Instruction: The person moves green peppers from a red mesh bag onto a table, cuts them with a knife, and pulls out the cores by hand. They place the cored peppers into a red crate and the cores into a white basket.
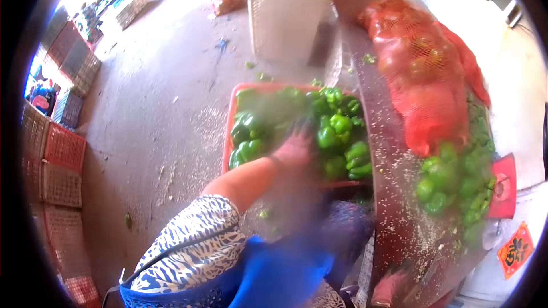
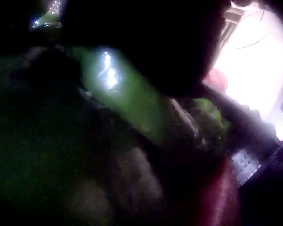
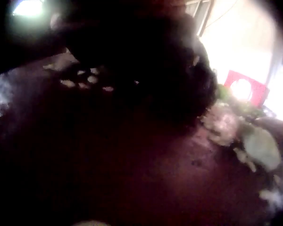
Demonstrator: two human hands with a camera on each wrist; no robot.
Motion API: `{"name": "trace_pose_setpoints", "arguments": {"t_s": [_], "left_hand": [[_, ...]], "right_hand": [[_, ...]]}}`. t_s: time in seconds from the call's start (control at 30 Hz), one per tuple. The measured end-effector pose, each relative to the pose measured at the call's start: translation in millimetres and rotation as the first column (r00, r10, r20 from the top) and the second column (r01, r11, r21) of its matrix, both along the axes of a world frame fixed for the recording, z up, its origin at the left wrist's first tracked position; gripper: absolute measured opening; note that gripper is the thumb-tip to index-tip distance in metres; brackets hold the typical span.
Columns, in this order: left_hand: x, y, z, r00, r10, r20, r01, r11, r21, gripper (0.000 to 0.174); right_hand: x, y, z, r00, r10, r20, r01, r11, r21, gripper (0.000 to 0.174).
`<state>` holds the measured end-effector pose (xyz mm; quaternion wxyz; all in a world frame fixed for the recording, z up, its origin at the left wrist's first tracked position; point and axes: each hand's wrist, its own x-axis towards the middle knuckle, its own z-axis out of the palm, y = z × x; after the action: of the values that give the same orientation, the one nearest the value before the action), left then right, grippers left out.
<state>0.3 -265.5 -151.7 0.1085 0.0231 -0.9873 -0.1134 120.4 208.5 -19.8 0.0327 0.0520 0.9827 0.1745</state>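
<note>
The left hand (image 1: 295,147) reaches down into a red-rimmed crate (image 1: 228,137) of green bell peppers (image 1: 335,130); blur hides its fingers. In the left wrist view a shiny green pepper (image 2: 127,94) lies close to the camera, beside a dark shape, and whether it is gripped cannot be told. A blurred, pinkish shape that looks like the right hand (image 1: 391,286) is low over the near end of the dark red table (image 1: 394,194). The right wrist view shows the table surface (image 3: 179,165) close up with pale bits, under a dark shape; the fingers cannot be made out.
Red mesh sacks (image 1: 422,74) lie on the table, with a pile of green peppers (image 1: 451,179) and a red box (image 1: 503,187) beside them. A pale crate (image 1: 282,23) stands beyond the pepper crate. Stacked crates (image 1: 63,188) line the left side; pale seeds litter the floor.
</note>
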Motion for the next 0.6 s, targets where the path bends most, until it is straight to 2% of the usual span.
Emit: {"name": "trace_pose_setpoints", "arguments": {"t_s": [0.03,0.1,0.13,0.17,0.2,0.23,0.27,0.3,0.33,0.37,0.4,0.43,0.47,0.5,0.53,0.6], "left_hand": [[4,3,10,1.0,-0.001,0.014,0.001,0.998,0.056,0.072],[4,4,26,0.982,0.031,0.188,-0.037,0.999,0.026,0.077],[4,8,59,0.964,0.021,0.266,-0.025,1.0,0.014,0.077],[16,17,107,0.938,0.013,0.347,-0.016,1.0,0.006,0.078],[24,24,132,0.901,0.006,0.434,-0.007,1.0,0.0,0.078],[19,17,96,0.936,0.016,0.352,0.005,0.998,-0.059,0.078],[4,3,27,0.964,0.016,0.264,0.015,0.993,-0.115,0.079],[-9,0,-9,0.985,0.009,0.172,0.021,0.985,-0.169,0.079],[-6,17,18,0.977,0.049,0.208,-0.029,0.995,-0.096,0.079],[-4,7,-6,0.986,0.089,0.141,-0.042,0.951,-0.307,0.081],[1,11,16,0.984,0.081,0.159,-0.067,0.994,-0.09,0.083],[6,13,39,0.982,0.07,0.175,-0.094,0.987,0.128,0.084],[3,5,23,0.989,0.033,0.147,-0.045,0.996,0.075,0.085],[3,7,28,0.971,0.068,0.231,-0.056,0.997,-0.056,0.085],[-1,6,24,0.967,0.057,0.248,-0.042,0.997,-0.068,0.079],[-7,-7,6,0.966,0.065,0.252,-0.107,0.982,0.158,0.067]], "right_hand": [[1,17,-13,0.999,-0.042,0.018,0.042,0.999,0.016,0.065],[-1,3,-5,0.991,-0.126,0.052,0.124,0.991,0.04,0.066],[-6,-19,25,0.935,-0.259,0.242,0.281,0.958,-0.061,0.067],[-3,-15,22,0.956,-0.238,0.172,0.261,0.957,-0.125,0.064],[0,-9,12,0.97,-0.22,0.106,0.236,0.955,-0.179,0.061],[4,-2,1,0.977,-0.209,0.044,0.214,0.951,-0.225,0.059],[6,6,-9,0.986,-0.169,-0.012,0.162,0.962,-0.221,0.055],[6,4,-6,0.967,-0.242,0.08,0.254,0.931,-0.26,0.058],[-1,-1,3,0.935,-0.309,0.173,0.348,0.891,-0.291,0.062],[-4,-3,6,0.892,-0.367,0.266,0.44,0.841,-0.315,0.066],[-2,8,-11,0.952,-0.242,0.187,0.268,0.954,-0.133,0.065],[-4,7,-3,0.961,-0.237,0.145,0.265,0.937,-0.228,0.064],[-4,-3,8,0.966,-0.235,0.106,0.257,0.911,-0.323,0.064],[1,-13,17,0.964,-0.253,0.076,0.262,0.874,-0.409,0.063],[-8,-31,33,0.957,-0.105,0.272,0.114,0.993,-0.014,0.061],[-1,6,-9,0.986,-0.03,0.162,0.048,0.993,-0.108,0.058]]}}
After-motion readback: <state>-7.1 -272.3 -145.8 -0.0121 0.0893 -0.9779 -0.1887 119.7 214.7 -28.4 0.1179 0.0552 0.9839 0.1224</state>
